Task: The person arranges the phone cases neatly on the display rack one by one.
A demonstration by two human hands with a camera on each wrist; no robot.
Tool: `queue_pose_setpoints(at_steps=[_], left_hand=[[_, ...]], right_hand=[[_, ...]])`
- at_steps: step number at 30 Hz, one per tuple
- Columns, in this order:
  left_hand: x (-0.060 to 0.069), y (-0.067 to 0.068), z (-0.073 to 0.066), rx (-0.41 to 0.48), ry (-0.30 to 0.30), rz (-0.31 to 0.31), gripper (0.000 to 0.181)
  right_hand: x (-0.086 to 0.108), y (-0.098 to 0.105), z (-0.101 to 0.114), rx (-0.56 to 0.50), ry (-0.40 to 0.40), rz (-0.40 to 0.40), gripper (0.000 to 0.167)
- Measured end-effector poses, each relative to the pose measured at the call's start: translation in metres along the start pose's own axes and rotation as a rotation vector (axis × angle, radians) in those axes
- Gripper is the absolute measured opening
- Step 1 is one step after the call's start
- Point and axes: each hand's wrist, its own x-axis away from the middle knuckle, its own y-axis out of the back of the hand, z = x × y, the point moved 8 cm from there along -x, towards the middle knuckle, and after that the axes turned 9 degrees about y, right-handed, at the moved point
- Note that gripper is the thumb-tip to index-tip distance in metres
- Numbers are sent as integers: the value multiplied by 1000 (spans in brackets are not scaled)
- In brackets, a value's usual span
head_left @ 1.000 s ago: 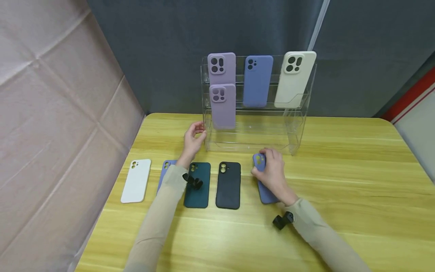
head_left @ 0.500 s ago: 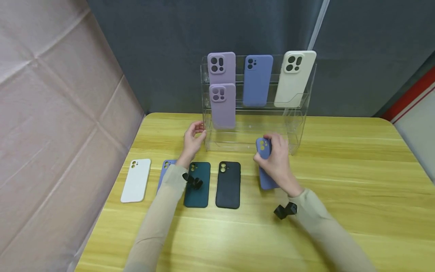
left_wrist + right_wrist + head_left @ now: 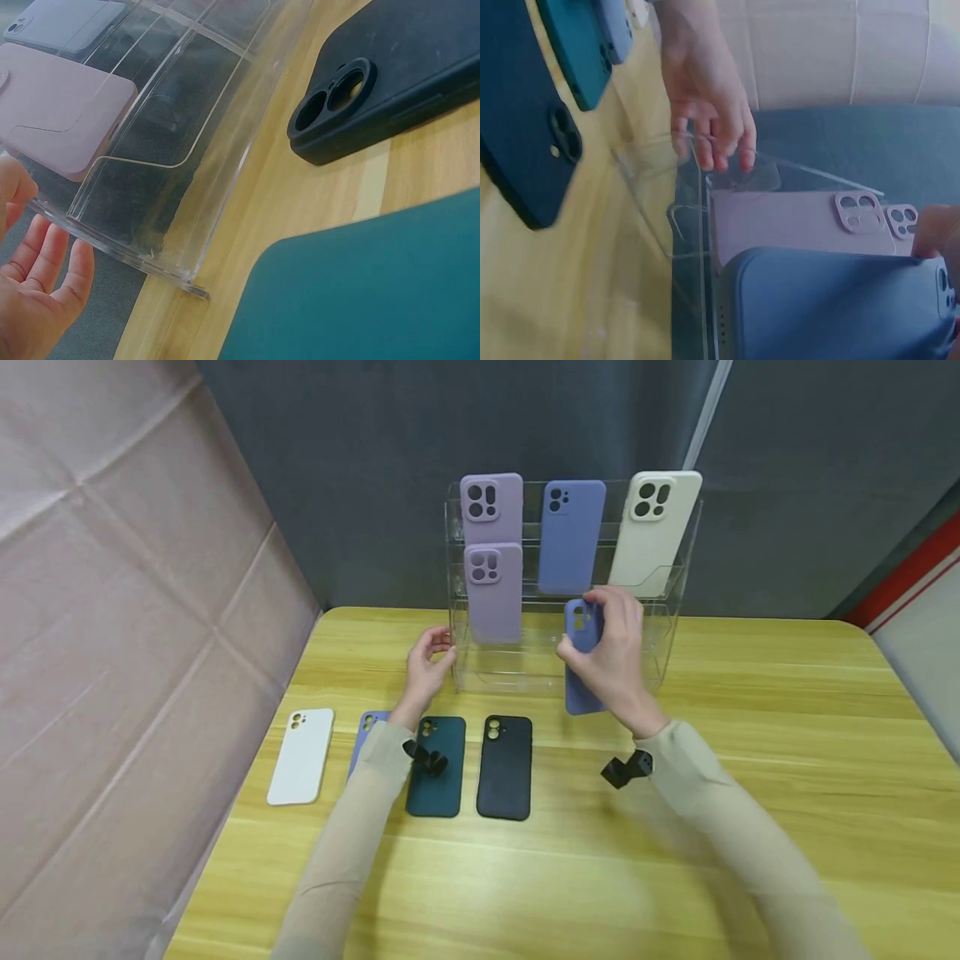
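My right hand (image 3: pixel 618 656) pinches a blue-violet phone case (image 3: pixel 581 693) by its edges, thumb on the left and fingers at the top. It is upright, before the lower tiers of a clear acrylic display rack (image 3: pixel 551 681). In the right wrist view the blue case (image 3: pixel 832 307) lies close to a lilac case (image 3: pixel 780 221) in the rack. At the rack's left side is my left hand (image 3: pixel 429 668), its relaxed fingers touching the side panel. The left wrist view shows those fingers (image 3: pixel 49 259) along the panel's edge.
On the table (image 3: pixel 787 760) lie a white case (image 3: pixel 302 758), a partly hidden violet case (image 3: pixel 367 731), a dark green case (image 3: pixel 446 789) and a black case (image 3: pixel 504 768). Upper tiers hold lilac cases (image 3: pixel 493 602), a blue case (image 3: pixel 572 543) and a cream case (image 3: pixel 648 543).
My right hand has lifted the blue-violet case from the table and carried it forward to the rack's front. The left hand has stayed at the rack's side.
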Motion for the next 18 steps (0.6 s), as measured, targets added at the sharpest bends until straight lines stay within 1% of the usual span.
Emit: queue_pose_setpoints(at_steps=[2,4,7,10,14,16,18], left_hand=[[4,-1,-7,-19,4,-6,35],[5,-1,-9,-20,8,-6,36],[4,-1,-9,-25,15,-13,35],[-1,0,2,-1,12,-8,35],[-9,2,17,12,11,-19,35],[-11,2,20,2,10,-31,34],[-11,3,20,-10,9,-41,34]], right_hand=[[-9,-2,-2,-8,12,-8,44],[-18,-4,-5,-4,21,-20,44],[-30,-7,-9,-3,27,-47,44],[-42,-10,-10,5,45,-79,43],[-56,-15,-10,12,65,-139,42],[-62,-18,-10,17,65,-164,41],[-65,-22,-13,22,43,-177,40]])
